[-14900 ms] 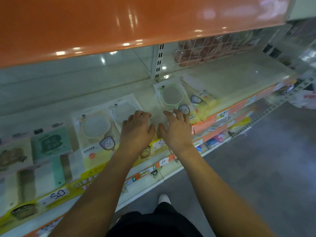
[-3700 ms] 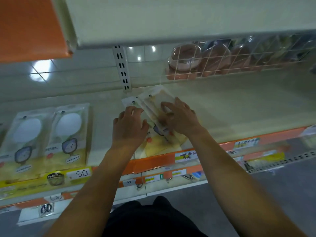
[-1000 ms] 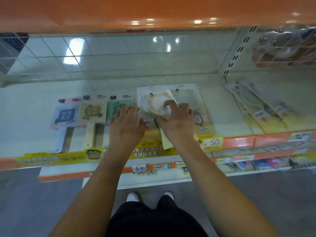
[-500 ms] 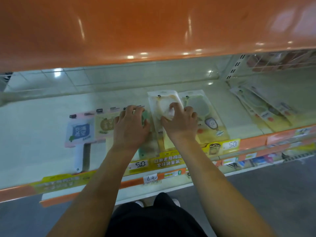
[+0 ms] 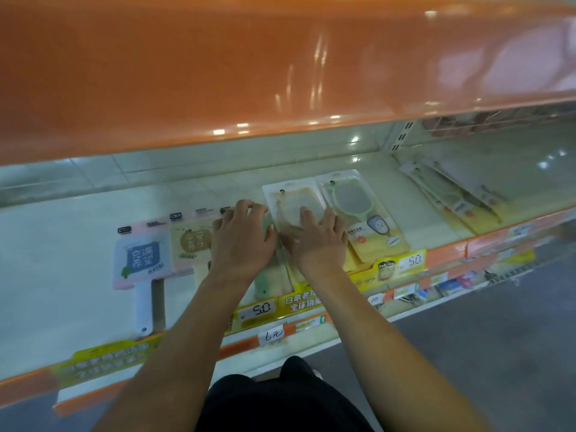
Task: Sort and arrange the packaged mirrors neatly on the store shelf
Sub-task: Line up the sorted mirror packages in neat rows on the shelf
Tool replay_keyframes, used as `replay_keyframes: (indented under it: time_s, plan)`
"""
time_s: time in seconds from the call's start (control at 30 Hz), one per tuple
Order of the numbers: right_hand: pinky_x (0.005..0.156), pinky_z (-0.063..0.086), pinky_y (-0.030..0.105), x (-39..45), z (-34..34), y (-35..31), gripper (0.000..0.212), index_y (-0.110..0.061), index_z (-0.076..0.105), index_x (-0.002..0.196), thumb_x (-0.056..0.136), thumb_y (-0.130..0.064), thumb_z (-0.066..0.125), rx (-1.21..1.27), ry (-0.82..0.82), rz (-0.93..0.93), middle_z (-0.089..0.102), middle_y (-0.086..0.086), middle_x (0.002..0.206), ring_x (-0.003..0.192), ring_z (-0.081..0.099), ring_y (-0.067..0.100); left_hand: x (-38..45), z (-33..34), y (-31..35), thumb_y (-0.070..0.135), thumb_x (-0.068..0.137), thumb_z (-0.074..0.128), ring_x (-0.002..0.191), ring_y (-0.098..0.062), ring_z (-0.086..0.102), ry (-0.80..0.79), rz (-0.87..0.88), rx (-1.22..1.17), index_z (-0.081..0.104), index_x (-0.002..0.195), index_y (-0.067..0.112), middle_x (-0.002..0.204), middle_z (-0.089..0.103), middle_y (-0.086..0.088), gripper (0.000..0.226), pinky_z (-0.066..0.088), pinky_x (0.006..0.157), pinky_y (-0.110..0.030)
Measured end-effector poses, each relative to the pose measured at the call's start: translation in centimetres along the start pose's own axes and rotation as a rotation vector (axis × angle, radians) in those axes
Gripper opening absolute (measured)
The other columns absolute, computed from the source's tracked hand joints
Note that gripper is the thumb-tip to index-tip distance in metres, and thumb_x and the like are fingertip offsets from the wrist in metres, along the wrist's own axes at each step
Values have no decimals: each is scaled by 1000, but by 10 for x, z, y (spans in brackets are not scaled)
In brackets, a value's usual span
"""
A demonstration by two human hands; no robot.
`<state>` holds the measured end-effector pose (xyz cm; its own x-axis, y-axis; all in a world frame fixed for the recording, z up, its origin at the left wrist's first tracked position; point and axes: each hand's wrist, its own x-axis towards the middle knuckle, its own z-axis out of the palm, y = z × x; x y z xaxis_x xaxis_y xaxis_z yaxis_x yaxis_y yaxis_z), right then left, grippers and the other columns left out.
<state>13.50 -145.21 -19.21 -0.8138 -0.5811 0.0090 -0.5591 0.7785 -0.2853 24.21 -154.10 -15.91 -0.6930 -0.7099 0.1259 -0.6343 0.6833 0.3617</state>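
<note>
far out past my left hand lies a blue-faced paddle mirror pack with its white handle pointing back toward me, flat on the pale shelf. just beside it, running up against my left wrist side, sits a yellow-faced pack, its near end hidden by my hand. my left hand lies palm down, fingers bent, on a green pack that shows only below and beside my palm; whether the fingertips pinch its top edge i cannot tell. my thumbs nearly meet in the gap between the hands.

my right hand is palm down on the cream-framed round mirror pack, fingers curled and pressing on its clear front, the pack's far end sticking out beyond my fingertips. just right of that hand, touching that pack's edge, lies a green-framed round mirror pack with a yellow card at its near end. well off to the right of my right hand, a loose fan of more mirror packs lies askew.

below my wrists, yellow price strips marked 5.0 line the shelf's front lip. an orange shelf edge hangs above both hands.
</note>
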Motion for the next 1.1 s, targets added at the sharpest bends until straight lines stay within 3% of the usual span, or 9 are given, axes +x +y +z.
replay_keyframes:
  time_s: [0.2, 0.37, 0.5, 0.7, 0.87, 1.1]
  plan:
    - [114, 24, 48, -3, -8, 7, 63, -33, 36, 144, 90, -58, 53, 68, -22, -37, 20, 13, 156, 142, 17, 35, -2, 4, 4, 37, 93, 48, 123, -26, 45, -34, 25, -15, 51, 126, 22, 134, 45, -2, 37, 34, 100, -41]
    - [94, 47, 49, -7, -22, 29, 42, -21, 63, 125, 84, -31, 64, 250, 160, -148, 55, 10, 132, 120, 52, 36, 1, 10, 19, 35, 92, 49, 124, -26, 44, -59, 41, -69, 50, 130, 22, 133, 45, -2, 40, 35, 101, -42]
    - [88, 48, 37, -8, -45, 59, 47, -18, 61, 127, 80, -25, 65, 340, 111, -243, 61, 8, 122, 109, 57, 30, 4, 19, 49, 36, 90, 51, 120, -26, 48, -67, 100, -74, 51, 128, 23, 131, 47, -1, 40, 38, 97, -41]
    - [85, 48, 39, -5, -69, 130, 40, -18, 64, 121, 84, -33, 57, 287, 258, -84, 65, 8, 114, 103, 58, 34, 4, 44, 118, 40, 82, 45, 111, -32, 54, -60, 235, -48, 57, 121, 20, 125, 54, -5, 46, 41, 88, -41]
    - [93, 47, 41, 1, -92, 213, 42, -20, 60, 128, 87, -32, 64, 298, 225, -46, 61, 5, 126, 115, 54, 30, 1, 75, 202, 29, 83, 55, 107, -34, 56, -60, 285, -50, 58, 119, 17, 122, 55, -8, 38, 44, 86, -43]
    - [92, 47, 38, 18, -121, 319, 44, -29, 56, 132, 89, -39, 61, 307, 225, -28, 57, -1, 129, 119, 50, 23, 1, 113, 307, 31, 87, 56, 112, -33, 54, -52, 356, -10, 59, 121, 16, 126, 55, -8, 38, 44, 88, -44]
